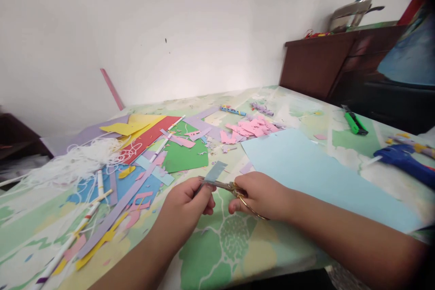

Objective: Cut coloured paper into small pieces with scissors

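My left hand [188,206] is closed, pinching a small light-blue paper strip [215,172] that sticks up and to the right. My right hand [260,194] is closed round the handles of gold-coloured scissors [222,185], whose blades point left and meet the strip at my left fingertips. Both hands hover just above the patterned table [224,244], near its front edge. A large light-blue paper sheet [316,172] lies right behind my right hand.
Coloured paper sheets and scraps cover the table's left half: green [185,154], red [149,138], yellow [136,123], pink scraps [251,128]. White string [78,158] lies at left. A green cutter [354,122] and a blue glue gun [404,161] lie at right. A brown cabinet [326,59] stands behind.
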`<state>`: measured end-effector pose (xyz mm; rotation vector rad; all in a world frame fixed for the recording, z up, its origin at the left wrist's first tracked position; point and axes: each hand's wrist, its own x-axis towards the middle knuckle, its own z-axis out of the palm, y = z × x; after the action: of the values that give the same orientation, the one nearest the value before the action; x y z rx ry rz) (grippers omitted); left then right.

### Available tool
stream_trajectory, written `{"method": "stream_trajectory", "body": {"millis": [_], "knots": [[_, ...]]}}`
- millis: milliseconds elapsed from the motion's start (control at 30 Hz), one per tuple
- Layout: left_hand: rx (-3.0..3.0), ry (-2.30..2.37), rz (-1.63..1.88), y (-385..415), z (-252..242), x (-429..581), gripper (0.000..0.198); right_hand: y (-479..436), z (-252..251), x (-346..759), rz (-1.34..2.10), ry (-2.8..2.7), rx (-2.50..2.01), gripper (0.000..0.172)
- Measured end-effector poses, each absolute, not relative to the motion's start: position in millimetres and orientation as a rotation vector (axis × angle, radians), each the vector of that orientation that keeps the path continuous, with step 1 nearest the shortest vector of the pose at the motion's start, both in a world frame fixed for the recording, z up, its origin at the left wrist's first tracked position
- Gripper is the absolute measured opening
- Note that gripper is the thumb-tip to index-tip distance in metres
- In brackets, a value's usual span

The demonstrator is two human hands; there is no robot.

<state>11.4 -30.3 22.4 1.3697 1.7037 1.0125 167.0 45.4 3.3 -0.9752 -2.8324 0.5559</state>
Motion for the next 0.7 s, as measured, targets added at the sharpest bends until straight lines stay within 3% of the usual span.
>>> {"method": "stream_trajectory", "body": {"millis": [700], "knots": [[1.343, 1.775, 0.867, -31.8, 28.8, 13.6, 0.025, 45.9, 6.2, 169.4, 0.6, -2.855, -0.924, 0.05]]}}
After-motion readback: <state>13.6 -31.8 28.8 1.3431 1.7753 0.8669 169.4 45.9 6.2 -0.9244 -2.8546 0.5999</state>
